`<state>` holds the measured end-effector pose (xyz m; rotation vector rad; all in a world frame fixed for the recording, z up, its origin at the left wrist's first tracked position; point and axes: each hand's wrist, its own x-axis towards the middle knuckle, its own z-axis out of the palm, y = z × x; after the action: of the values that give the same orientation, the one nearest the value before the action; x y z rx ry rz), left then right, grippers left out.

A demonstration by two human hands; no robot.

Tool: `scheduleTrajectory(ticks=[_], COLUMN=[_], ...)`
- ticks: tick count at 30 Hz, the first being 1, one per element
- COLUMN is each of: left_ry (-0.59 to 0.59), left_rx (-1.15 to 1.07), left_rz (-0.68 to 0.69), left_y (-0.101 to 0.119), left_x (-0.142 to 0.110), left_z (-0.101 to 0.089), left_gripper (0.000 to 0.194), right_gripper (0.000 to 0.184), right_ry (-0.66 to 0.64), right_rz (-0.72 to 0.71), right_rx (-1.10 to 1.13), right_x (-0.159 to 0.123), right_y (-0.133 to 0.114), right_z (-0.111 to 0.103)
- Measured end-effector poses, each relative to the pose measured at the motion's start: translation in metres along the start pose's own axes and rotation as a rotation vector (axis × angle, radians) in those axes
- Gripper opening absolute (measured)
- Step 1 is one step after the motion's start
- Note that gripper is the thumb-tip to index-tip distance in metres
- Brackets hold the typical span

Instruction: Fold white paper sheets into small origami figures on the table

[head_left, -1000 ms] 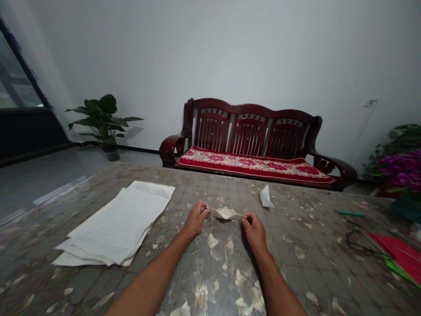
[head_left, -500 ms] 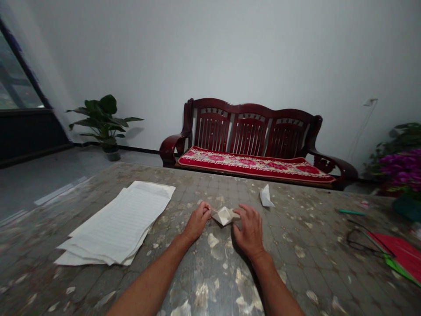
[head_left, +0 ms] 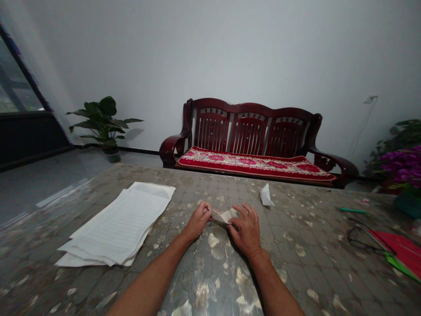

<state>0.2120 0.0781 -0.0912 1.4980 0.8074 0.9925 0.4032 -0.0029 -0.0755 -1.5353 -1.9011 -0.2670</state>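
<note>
Between my hands, just above the patterned table [head_left: 210,272], is a small folded piece of white paper [head_left: 224,216]. My left hand [head_left: 200,216] pinches its left end, fingers closed. At the right end, my right hand [head_left: 245,228] has its thumb and fingers on the paper, the other fingers partly spread; the fingertips hide that edge. Beyond my right hand, a separate folded paper piece [head_left: 265,196] with a pointed top stands on the table.
A stack of lined paper sheets [head_left: 125,226] lies at the left. On the right are a green pen [head_left: 352,210], eyeglasses [head_left: 365,243] and red paper [head_left: 399,250] over green. Behind the table stands a wooden bench [head_left: 250,131] with a red cushion; purple flowers [head_left: 403,169] are far right.
My right hand has moved left from the paper's outer tip onto its body, fingers spreading. The folded paper opened to a diamond shape, then tilted flatter. My left hand stays at its end.
</note>
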Motion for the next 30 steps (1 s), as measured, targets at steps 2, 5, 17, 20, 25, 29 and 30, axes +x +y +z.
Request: scheduleTrajectory(ticks=[2,5,17,20,25,29,30], left_ry=[-0.029,-0.041,-0.063,-0.047,0.074,0.028,0.004], left_rx=[-0.037,-0.047,0.045,0.112,0.621,0.812,0.841], left_rz=[0.005,0.031,0.01,0.033,0.379,0.538,0.536], left_y=[0.001,0.001,0.002,0.003,0.016,0.021,0.019], left_x=[-0.001,-0.001,-0.002,-0.004,-0.015,-0.018,-0.017], left_z=[0.0,-0.002,-0.003,-0.001,0.007,0.016,0.017], left_gripper=[0.026,0.026,0.023,0.016,0.031,0.032,0.028], right_gripper=[0.01,0.01,0.03,0.008,0.007,0.012,0.013], right_ry=[0.012,0.022,-0.067,-0.133,-0.12,-0.096,-0.09], right_rz=[0.028,0.067,0.236,0.179,0.089,0.006,-0.01], right_rx=[0.018,0.053,0.116,0.065,-0.032,-0.061,-0.067], right_x=[-0.001,-0.002,-0.002,-0.001,0.0,0.001,0.001], right_y=[0.002,0.006,0.016,0.015,0.012,0.009,0.009], right_z=[0.002,0.005,0.007,0.003,-0.002,-0.001,0.0])
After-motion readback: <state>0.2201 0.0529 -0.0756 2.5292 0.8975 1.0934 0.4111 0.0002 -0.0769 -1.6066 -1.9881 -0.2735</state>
